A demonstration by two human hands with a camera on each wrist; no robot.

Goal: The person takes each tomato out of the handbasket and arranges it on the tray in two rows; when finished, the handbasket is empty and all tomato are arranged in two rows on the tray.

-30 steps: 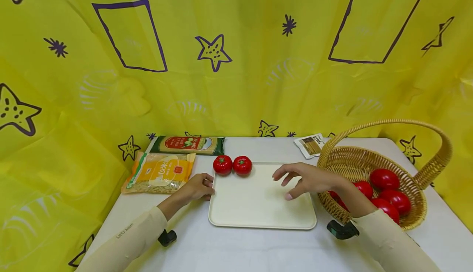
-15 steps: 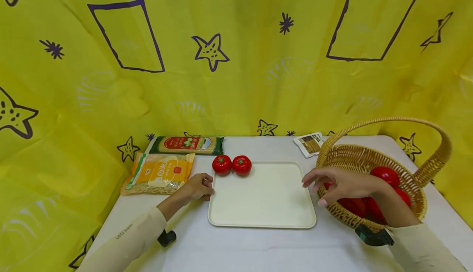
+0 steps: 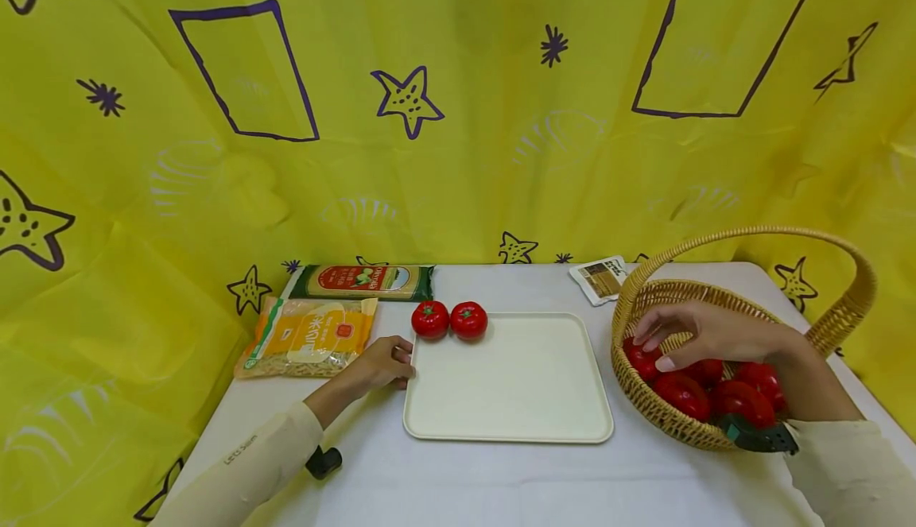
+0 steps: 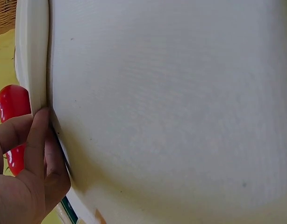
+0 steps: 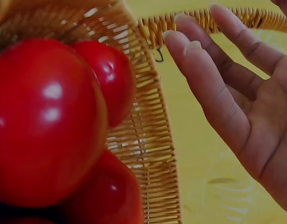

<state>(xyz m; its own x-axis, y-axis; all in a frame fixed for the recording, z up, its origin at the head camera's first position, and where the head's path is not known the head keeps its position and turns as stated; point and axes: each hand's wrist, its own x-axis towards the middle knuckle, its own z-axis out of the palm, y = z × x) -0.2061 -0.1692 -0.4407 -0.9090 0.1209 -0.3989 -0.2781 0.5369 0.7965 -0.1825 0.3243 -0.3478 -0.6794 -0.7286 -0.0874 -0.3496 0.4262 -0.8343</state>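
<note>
Left hand (image 3: pixel 385 362) pinching left rim of tray (image 3: pixel 511 388), fingers clamped; right hand (image 3: pixel 708 336), fingers apart, hovering over tomatoes (image 3: pixel 681 397) in basket (image 3: pixel 661 295) standing near tabletop's (image 3: pixel 501 491) right edge.

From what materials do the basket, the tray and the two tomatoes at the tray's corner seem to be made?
Basket: probably natural wicker, with a slight sheen; thin tan strands are visibly interlaced, though imitation is possible.
Tray: likely plastic, smooth and cream; the even surface and rounded corners suggest moulding.
Tomatoes: glossy red with bright highlights; I cannot tell real skin from plastic.
</note>
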